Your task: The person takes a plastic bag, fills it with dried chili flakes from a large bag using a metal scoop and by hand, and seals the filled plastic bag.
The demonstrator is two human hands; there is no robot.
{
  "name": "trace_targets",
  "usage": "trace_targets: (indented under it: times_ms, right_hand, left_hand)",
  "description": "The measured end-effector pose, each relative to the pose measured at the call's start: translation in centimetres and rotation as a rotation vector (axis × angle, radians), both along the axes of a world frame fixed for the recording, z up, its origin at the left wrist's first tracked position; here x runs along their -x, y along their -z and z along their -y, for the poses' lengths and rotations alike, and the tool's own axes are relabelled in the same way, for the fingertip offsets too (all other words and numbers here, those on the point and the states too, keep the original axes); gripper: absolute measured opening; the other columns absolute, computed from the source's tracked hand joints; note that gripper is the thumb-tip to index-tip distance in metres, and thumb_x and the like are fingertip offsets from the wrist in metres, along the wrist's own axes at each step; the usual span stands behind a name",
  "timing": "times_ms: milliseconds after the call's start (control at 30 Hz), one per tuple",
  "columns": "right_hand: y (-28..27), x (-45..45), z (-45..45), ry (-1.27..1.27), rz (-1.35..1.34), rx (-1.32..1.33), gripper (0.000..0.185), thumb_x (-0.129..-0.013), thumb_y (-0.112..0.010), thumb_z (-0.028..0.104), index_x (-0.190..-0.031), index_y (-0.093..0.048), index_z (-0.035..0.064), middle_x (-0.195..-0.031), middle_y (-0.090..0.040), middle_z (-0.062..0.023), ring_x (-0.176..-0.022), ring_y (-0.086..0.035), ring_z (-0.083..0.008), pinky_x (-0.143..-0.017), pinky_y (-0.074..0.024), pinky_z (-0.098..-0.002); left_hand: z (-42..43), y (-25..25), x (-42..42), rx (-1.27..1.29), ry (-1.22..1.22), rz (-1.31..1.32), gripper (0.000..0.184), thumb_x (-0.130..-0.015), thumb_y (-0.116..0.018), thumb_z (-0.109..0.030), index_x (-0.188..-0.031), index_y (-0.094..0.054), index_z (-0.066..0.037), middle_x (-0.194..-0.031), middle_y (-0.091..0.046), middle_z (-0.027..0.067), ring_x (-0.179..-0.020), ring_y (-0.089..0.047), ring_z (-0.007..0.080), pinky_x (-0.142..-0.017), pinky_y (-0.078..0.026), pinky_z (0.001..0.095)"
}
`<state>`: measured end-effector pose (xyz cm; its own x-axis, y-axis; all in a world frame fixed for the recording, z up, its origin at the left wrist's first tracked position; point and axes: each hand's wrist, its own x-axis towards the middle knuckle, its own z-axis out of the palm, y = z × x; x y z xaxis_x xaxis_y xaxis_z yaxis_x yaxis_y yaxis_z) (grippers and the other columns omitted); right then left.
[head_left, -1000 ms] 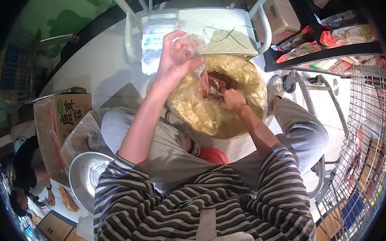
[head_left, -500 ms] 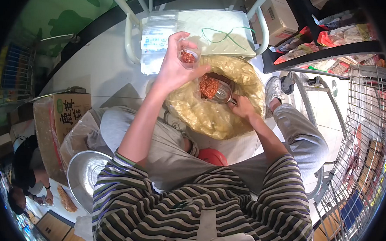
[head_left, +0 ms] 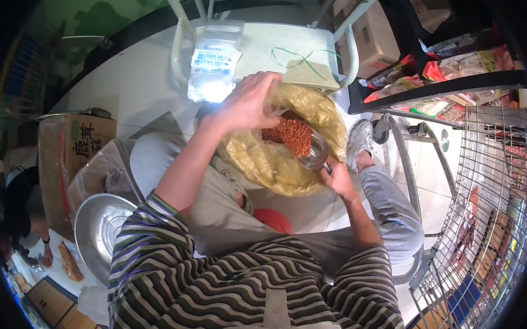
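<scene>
My right hand (head_left: pixel 337 179) is closed around the handle of a clear scoop (head_left: pixel 317 154). Reddish dried granules (head_left: pixel 296 136) fill the scoop's bowl, just over the mouth of a yellow plastic sack (head_left: pixel 258 158). My left hand (head_left: pixel 252 101) curls around a small clear container (head_left: pixel 273 100) at the sack's left rim, close to the scoop's front. The hand hides most of that container, so its contents do not show clearly. Darker red material lies inside the sack.
Beyond the sack, a pale stool (head_left: pixel 267 36) carries clear printed bags (head_left: pixel 214 60) and a green tie (head_left: pixel 299 58). A metal bowl (head_left: pixel 96 233) and cardboard box (head_left: pixel 88 149) stand left. A wire cart (head_left: pixel 480 235) is right. Another person's hand (head_left: pixel 47 255) is far left.
My left hand has tipped and come down toward the sack with the clear container. The scoop has moved right and toward me, now showing more granules. The view has shifted slightly.
</scene>
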<state>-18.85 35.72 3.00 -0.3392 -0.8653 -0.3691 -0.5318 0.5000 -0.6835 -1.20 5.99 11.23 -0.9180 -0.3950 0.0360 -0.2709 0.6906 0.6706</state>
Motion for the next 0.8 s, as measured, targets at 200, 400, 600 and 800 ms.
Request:
trace_targets:
  times_ms: [200,400,600,800]
  right_hand:
    - [2.3,-1.4,-0.8,0.134,-0.024,0.204,0.024,-0.085,-0.059,0.015,-0.103,-0.062,0.0004,-0.066,-0.054,-0.0228,-0.054,-0.052,-0.0322,-0.055,-0.0429,-0.0406]
    - [3.8,-1.5,-0.6,0.156,-0.008,0.187,0.022,-0.083,-0.06,0.017,-0.095,-0.064,-0.0009,-0.06,-0.052,-0.021,-0.049,-0.051,-0.0305,-0.051,-0.0414,-0.0403]
    - [3.6,-1.8,0.2,0.122,0.003,0.231,0.019,-0.082,-0.059,0.016,-0.09,-0.063,-0.001,-0.058,-0.051,-0.0202,-0.047,-0.051,-0.032,-0.051,-0.042,-0.0409]
    - [3.5,-1.4,0.7,0.076,-0.063,0.266,0.016,-0.082,-0.06,0.014,-0.084,-0.06,-0.0011,-0.059,-0.053,-0.0211,-0.05,-0.056,-0.0339,-0.052,-0.0433,-0.0414]
  left_hand:
    - [-0.2,-0.8,0.3,-0.038,-0.008,0.075,0.079,-0.067,-0.081,-0.02,-0.134,-0.041,-0.008,-0.126,-0.052,0.0173,-0.12,-0.051,0.0332,-0.101,-0.043,0.0396]
    - [0.3,0.1,0.1,0.024,-0.008,0.095,0.078,-0.066,-0.08,-0.018,-0.132,-0.042,-0.007,-0.128,-0.051,0.0178,-0.123,-0.049,0.0344,-0.104,-0.041,0.0402]
    - [0.5,0.0,-0.2,0.043,-0.004,0.2,0.077,-0.066,-0.08,-0.017,-0.132,-0.042,-0.008,-0.13,-0.05,0.0182,-0.125,-0.046,0.0364,-0.107,-0.039,0.0423]
    - [0.5,-0.3,-0.2,0.094,0.017,0.291,0.078,-0.066,-0.082,-0.017,-0.133,-0.042,-0.009,-0.132,-0.048,0.0155,-0.129,-0.044,0.0355,-0.114,-0.031,0.0453]
